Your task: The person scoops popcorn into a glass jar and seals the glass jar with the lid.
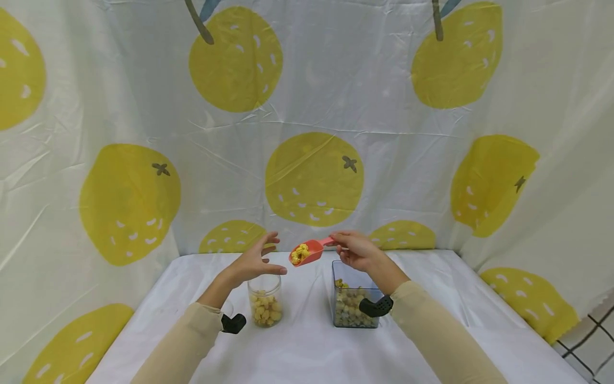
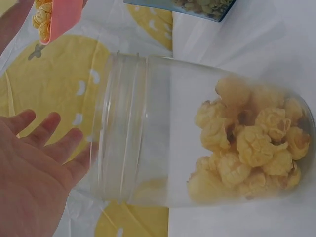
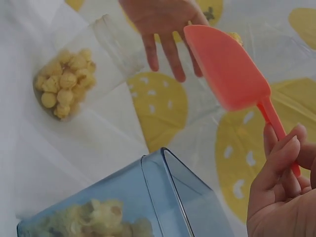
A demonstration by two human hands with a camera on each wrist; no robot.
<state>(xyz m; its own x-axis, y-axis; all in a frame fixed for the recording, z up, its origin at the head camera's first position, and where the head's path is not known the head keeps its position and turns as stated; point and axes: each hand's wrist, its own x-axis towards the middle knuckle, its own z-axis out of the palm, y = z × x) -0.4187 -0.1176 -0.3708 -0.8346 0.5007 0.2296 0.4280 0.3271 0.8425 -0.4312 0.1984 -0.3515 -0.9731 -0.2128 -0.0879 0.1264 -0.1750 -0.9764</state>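
Note:
My right hand [image 1: 357, 249] grips the handle of a coral-red scoop [image 3: 227, 69], raised between the two containers. Yellow popcorn [image 1: 300, 254] lies in the scoop's bowl. Below that hand stands a bluish clear square container [image 1: 356, 306] with popcorn inside. My left hand [image 1: 256, 260] is spread above a clear round jar [image 2: 158, 123], fingers apart and holding nothing. The jar has no lid on, and popcorn [image 2: 252, 138] fills its lower part. In the right wrist view the scoop's underside faces the camera, so most of its load is hidden.
A white cloth covers the table [image 1: 297, 346]. Behind and at the sides hangs a white curtain [image 1: 316, 112] printed with yellow fruit. A small clear round thing [image 1: 227, 308] lies left of the jar, partly behind the left wrist. Black wire grid [image 1: 587, 341] shows at the lower right.

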